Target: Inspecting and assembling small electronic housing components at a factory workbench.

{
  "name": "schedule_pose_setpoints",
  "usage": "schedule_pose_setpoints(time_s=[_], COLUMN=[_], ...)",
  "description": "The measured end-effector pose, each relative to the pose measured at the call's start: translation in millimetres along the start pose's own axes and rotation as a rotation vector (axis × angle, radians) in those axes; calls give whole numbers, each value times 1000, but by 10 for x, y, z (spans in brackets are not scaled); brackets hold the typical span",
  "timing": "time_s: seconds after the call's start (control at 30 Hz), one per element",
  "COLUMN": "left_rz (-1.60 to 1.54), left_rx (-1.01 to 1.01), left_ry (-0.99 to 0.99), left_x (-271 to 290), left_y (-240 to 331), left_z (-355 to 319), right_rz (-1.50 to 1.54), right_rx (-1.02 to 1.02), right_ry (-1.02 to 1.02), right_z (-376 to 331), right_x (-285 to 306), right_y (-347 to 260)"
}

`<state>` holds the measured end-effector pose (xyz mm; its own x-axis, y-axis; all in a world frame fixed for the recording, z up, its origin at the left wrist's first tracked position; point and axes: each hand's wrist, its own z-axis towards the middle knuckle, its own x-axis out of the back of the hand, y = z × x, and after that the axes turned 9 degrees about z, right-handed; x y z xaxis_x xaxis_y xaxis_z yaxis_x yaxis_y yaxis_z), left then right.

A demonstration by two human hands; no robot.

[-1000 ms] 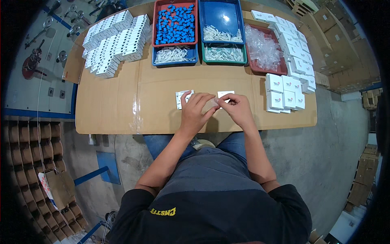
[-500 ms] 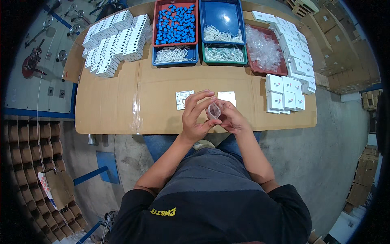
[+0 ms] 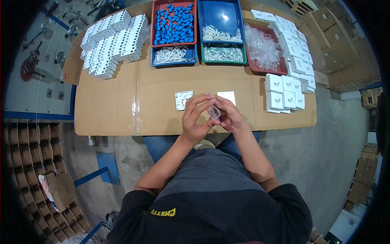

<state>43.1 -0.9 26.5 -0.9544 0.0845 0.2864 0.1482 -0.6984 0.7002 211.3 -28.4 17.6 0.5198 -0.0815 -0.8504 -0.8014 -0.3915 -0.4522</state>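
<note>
Between my two hands, above the near edge of the cardboard-covered table, is a small clear plastic bag (image 3: 214, 112) with its mouth held apart. My left hand (image 3: 196, 117) grips its left side, thumb below and fingers arched over the top. My right hand (image 3: 232, 115) pinches the bag from the right; its fingertips are partly hidden behind the plastic. Just beyond my left fingers lies a white square plate with fittings on its face (image 3: 183, 100). A plain white square cover (image 3: 227, 96) lies beyond my right hand, partly covered by it.
At the far side, a red tray (image 3: 153, 32) holds blue pieces, and blue (image 3: 198, 20) and green (image 3: 204, 62) trays hold small white parts. Another red tray (image 3: 280, 72) holds clear bags. White boxes are stacked at left (image 3: 115, 42) and right (image 3: 284, 91). The cardboard tabletop (image 3: 105, 110) ends near my lap.
The bag's mouth has tilted slightly and looks a little rounder. My fingers have shifted a little on it, and both hands stay in about the same place.
</note>
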Motion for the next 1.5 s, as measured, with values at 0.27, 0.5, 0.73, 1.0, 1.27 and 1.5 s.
schedule_pose_setpoints(time_s=[0.27, 0.5, 0.73, 1.0, 1.27, 1.5], left_rz=[-100, -63, -16, 14, 42, 64], left_rx=[479, 637, 631, 627, 562, 583], left_ry=[-106, -458, -479, -485, -450, -340], left_x=[16, 204, 324, 337, 467, 577], left_y=[-159, -292, -344, -344, -396, -484], left_z=[-234, -772, -854, -622, -626, -576], right_rz=[-831, -1277, -1501, -1663, -2350, -2154], right_rx=[109, 443, 587, 625, 485, 548], right_ry=[311, 444, 433, 209, 235, 281], right_z=[461, 1095, 1668, 2361, 2978, 3069], right_x=[844, 1549, 1289, 739, 657, 634], right_y=[-78, -779, -1205, -762, -531, -482])
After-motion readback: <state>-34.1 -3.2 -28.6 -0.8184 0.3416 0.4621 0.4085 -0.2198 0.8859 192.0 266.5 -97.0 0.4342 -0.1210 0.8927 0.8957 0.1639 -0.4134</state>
